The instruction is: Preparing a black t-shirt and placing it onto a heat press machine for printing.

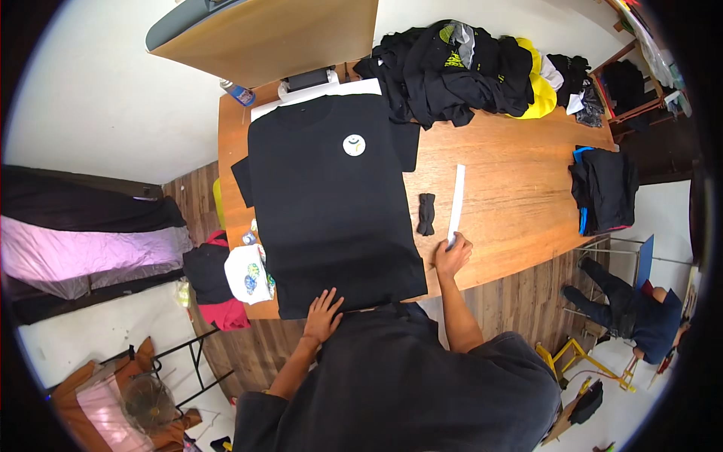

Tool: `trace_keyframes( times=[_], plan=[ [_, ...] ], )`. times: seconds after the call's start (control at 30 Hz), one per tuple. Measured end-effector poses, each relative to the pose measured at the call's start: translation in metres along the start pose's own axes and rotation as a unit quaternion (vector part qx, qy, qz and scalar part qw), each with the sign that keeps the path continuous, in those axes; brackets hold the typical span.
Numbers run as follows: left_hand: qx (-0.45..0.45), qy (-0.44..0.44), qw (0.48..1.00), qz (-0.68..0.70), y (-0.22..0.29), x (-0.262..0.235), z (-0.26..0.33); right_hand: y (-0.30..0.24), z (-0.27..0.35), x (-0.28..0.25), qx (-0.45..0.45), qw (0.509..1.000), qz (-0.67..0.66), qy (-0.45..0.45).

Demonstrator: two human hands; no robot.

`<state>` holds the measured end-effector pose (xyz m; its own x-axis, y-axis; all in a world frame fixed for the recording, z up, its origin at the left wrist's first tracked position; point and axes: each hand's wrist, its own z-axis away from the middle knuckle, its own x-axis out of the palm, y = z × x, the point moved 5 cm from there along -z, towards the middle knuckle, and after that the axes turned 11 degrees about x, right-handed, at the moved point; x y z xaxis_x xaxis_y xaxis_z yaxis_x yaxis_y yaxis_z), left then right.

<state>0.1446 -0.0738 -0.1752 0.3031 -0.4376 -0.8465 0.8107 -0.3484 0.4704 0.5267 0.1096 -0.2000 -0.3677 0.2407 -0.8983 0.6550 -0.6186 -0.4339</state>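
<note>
A black T-shirt [331,203] lies spread face up over the left part of the wooden table, with a small round white print [354,145] on its chest. My left hand [324,315] rests flat on the shirt's near hem, fingers apart, holding nothing. To the right of the shirt, my right hand [454,255] grips the near end of a long, narrow white strip [458,196], flat and ruler-like, which points away from me. Between the shirt and the strip sits a small black bundle of cloth [426,215], pinched at its middle.
Piled black and yellow garments [459,75] cover the table's far side. Folded dark clothes [602,188] lie at its right end. A spray can [238,93] stands far left beneath a large tilted panel [263,38]. White cloth [246,275] lies left of the shirt. Another person [640,320] works at far right.
</note>
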Motion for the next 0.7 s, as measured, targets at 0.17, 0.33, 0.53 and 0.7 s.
trace_keyframes(
  times=[0.17,0.33,0.53,0.7],
  plan=[
    [-0.011,0.055,0.994,0.088,0.004,-0.009,0.013,-0.052,-0.022,0.003,-0.072,0.993,-0.090,0.020],
    [-0.061,0.110,0.984,0.126,-0.003,-0.016,0.013,-0.096,-0.033,0.027,-0.095,0.990,-0.071,-0.074],
    [-0.080,0.348,0.931,0.074,-0.035,-0.108,-0.051,-0.095,-0.023,0.055,-0.097,0.983,-0.124,-0.095],
    [-0.150,0.456,0.875,-0.066,-0.089,-0.193,-0.108,-0.095,-0.019,0.060,-0.117,0.980,-0.121,-0.102]
  ],
)
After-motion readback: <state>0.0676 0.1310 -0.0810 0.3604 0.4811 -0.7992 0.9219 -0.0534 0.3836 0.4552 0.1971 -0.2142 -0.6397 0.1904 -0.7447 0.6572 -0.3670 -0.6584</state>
